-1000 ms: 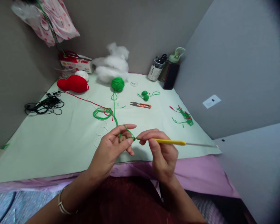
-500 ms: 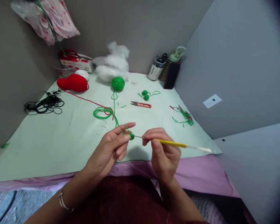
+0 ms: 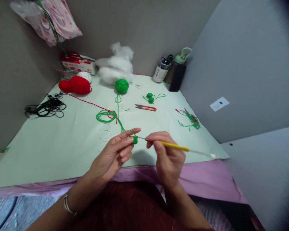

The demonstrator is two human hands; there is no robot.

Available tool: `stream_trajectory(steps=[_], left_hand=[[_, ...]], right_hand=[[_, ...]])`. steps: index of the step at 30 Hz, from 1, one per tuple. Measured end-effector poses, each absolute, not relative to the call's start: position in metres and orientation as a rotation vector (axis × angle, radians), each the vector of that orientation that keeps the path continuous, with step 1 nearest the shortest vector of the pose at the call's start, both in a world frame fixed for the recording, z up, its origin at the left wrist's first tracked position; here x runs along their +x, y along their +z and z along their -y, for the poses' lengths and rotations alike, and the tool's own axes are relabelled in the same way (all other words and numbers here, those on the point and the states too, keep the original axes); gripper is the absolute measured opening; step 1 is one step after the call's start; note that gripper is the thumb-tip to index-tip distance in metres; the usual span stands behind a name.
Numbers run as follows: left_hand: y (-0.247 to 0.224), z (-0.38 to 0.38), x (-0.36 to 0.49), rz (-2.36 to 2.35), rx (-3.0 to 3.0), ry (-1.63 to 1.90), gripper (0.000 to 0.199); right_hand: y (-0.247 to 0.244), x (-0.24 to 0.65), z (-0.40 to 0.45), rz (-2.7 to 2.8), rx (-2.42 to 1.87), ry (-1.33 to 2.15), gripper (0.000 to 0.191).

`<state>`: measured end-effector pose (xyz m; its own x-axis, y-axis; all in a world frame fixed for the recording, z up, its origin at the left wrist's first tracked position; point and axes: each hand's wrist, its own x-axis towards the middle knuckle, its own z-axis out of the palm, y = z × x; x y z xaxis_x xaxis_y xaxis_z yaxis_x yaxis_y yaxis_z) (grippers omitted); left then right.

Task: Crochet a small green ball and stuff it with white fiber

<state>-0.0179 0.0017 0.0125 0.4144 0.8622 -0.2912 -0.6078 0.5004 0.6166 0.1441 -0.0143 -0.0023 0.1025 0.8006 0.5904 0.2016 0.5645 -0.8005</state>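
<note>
Between the thumb and fingers of my left hand (image 3: pixel 115 152) is a small green crocheted piece (image 3: pixel 135 140). Green yarn runs over the raised index finger and back to a green yarn ball (image 3: pixel 121 86). My right hand (image 3: pixel 168 157) is closed on a crochet hook with a yellow handle (image 3: pixel 175 146); its thin metal tip reaches the green piece. Loose loops of green yarn (image 3: pixel 106 116) lie beyond my left hand, with a red strand across them.
Orange-handled thread snips (image 3: pixel 145 107) and two small green balls (image 3: pixel 150 98) lie mid-table. Red yarn (image 3: pixel 75 85), black cord (image 3: pixel 47 106) and white stuffing (image 3: pixel 118 65) are left and back. A pen cup (image 3: pixel 161 71), phone (image 3: pixel 177 78) and yarn scraps (image 3: pixel 191 119) are right.
The hook and my right hand have shifted slightly left. The green piece has turned a little in my left hand, and its metal tip contact is now near the top of the piece.
</note>
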Motion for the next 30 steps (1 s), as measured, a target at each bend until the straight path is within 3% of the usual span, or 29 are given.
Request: stream_trajectory(steps=[3, 16, 20, 24, 30], left_hand=[[0.015, -0.002, -0.017, -0.64, 0.498, 1.026, 0.03], [0.012, 0.004, -0.017, -0.755, 0.697, 1.082, 0.027], [0.009, 0.004, -0.017, -0.765, 0.772, 1.11, 0.025], [0.004, 0.005, -0.016, -0.797, 0.87, 1.155, 0.026], [0.007, 0.007, -0.011, -0.761, 0.723, 1.13, 0.046]], right_hand=[[0.001, 0.143, 0.01, 1.228, -0.822, 0.885, 0.021], [-0.005, 0.145, 0.01, 1.139, -0.744, 1.07, 0.02], [0.001, 0.147, 0.015, 1.309, -0.804, 0.892, 0.02], [0.005, 0.146, 0.02, 1.634, -0.858, 0.479, 0.023], [-0.011, 0.138, 0.022, 1.824, -0.924, -0.13, 0.03]])
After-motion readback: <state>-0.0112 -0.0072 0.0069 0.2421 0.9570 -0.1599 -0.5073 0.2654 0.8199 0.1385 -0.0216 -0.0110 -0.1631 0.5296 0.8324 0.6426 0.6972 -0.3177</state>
